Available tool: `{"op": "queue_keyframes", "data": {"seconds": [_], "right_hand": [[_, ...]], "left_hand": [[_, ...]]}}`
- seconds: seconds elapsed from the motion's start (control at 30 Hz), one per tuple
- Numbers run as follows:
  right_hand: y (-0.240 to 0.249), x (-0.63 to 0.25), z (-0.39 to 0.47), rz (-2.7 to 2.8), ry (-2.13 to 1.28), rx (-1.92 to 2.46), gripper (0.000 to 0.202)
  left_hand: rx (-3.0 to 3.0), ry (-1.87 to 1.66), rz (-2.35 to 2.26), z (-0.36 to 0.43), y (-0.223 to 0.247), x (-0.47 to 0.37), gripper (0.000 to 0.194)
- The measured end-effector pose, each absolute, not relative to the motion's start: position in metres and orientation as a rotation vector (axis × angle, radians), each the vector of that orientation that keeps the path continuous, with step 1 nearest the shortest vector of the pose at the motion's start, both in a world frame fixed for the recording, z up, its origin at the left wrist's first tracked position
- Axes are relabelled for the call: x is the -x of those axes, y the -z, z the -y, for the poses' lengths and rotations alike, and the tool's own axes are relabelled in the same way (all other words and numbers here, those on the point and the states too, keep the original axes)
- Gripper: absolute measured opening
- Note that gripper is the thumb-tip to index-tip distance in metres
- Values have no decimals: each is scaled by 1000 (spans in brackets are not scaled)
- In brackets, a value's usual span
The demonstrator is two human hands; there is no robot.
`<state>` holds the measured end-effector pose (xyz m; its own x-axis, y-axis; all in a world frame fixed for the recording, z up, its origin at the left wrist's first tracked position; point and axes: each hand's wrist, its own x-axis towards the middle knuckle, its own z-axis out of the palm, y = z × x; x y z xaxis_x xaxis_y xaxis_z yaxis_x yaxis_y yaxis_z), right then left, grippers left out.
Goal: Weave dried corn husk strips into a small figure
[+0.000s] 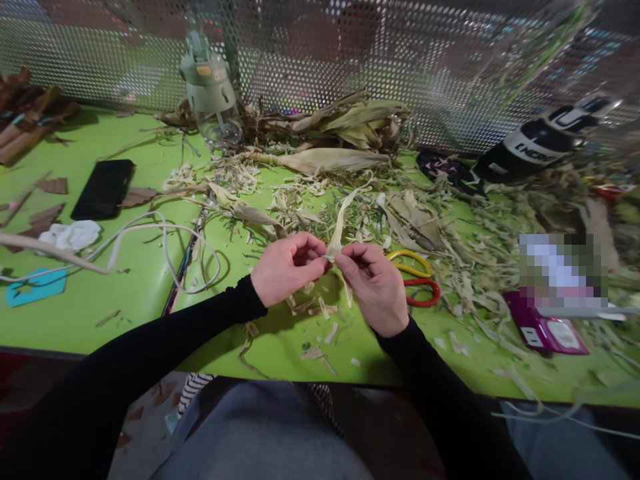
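Between my two hands, above the green table, a narrow strip of dried corn husk (pixel 341 223) stands up, its lower end pinched in my fingertips. My left hand (pixel 290 265) closes on it from the left, thumb against fingers. From the right, my right hand (pixel 375 283) pinches the same piece close by. A thin end of husk hangs below the fingers. Just beyond my right hand lie scissors with one yellow and one red handle loop (pixel 425 291), their blades hidden. Small husk scraps (pixel 313 352) are scattered beneath my hands.
Long dried husks (pixel 335 161) and shreds lie along the back, by a perforated metal screen (pixel 300 60). A clear-bodied bottle (pixel 213 93) and a black bottle (pixel 530 150) stand there. A phone (pixel 103 189) and white cord (pixel 165 247) are left; a purple packet (pixel 547 327) is right.
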<state>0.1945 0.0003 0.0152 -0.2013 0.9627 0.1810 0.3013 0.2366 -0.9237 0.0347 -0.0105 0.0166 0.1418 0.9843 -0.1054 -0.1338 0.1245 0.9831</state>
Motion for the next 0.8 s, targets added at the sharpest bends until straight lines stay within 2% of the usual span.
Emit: {"op": "queue_keyframes", "data": {"seconds": [0.23,0.6,0.8], "right_hand": [[-14,-194,-1,1646,-1000,1204,16],[-15,-193,1,1682,-1005,1214,16],[-10,-195,-2,1636,-1038,1220,21]], "left_hand": [[-1021,-1112,-1022,8,-18,-34,21],[-854,-1096,-982,5,-20,-34,12],[-885,-1078,-970,4,-17,-32,16]]}}
